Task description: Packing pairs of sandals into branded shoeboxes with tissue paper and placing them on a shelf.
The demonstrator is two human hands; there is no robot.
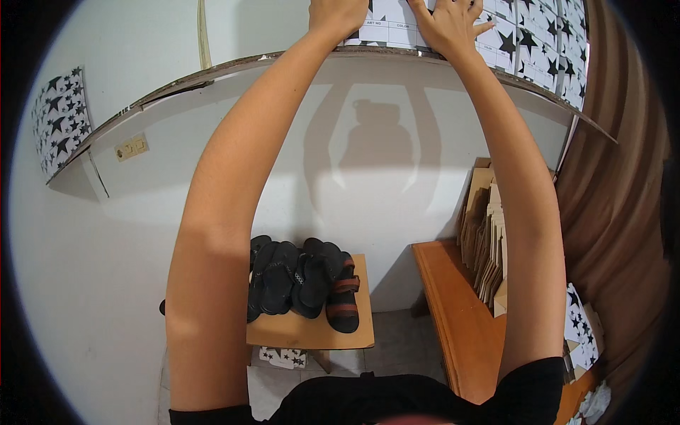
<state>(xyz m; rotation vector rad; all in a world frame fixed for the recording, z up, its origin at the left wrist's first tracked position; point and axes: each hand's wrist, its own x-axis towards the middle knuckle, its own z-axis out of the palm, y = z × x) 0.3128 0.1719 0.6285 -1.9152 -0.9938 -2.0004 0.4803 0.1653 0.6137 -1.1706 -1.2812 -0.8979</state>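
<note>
Both arms were raised from the six o'clock edge toward twelve o'clock, where a white box patterned with black stars [397, 32] stood on a high shelf [212, 71] against the white wall [106, 234]. The left hand [338, 15] was seen at about twelve o'clock, laid against the box's front face at its left end; its fingers were cut off by the top edge, so how far they were curled could not be told, nor whether anything was gripped. The right hand [451, 25] was placed just to the one o'clock side of it, fingers spread and pressed flat on the same box, the thumb stuck out toward three o'clock; nothing was enclosed by it. More star-patterned boxes [545, 42] were stacked beside the touched one toward two o'clock, and another star-patterned box [60, 120] was set at the shelf's far end near ten o'clock. A beige wall switch [132, 147] was mounted under the shelf at about ten o'clock. Below, near the centre toward six o'clock, a small wooden table [312, 329] was loaded with a row of dark sandals [301, 280], one of them banded in reddish brown. At four o'clock a wooden bench [460, 319] was stacked with upright sheets of brown cardboard [489, 241], and a brown curtain [616, 198] was hung along the three o'clock side.
</note>
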